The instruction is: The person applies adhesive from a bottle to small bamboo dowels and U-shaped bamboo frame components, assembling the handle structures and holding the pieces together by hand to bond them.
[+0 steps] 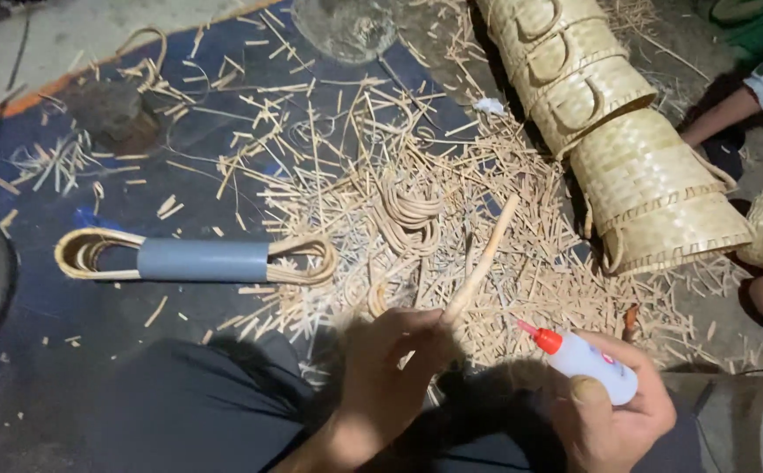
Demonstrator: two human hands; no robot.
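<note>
**Cane strip in one hand, glue bottle in the other**

I see my left hand [390, 368] pinching the lower end of a thin cane strip [484, 261]; the strip rises from the fingertips up and to the right, over the heap of cane offcuts [416, 210]. My right hand [613, 407] is wrapped around a small white glue bottle [587, 361], thumb on its body, the red nozzle [541, 336] pointing left, near the strip's held end but apart from it. Stacked woven baskets [626, 149] lie to the right. A grey tube with cane loops [202, 260] lies left.
</note>
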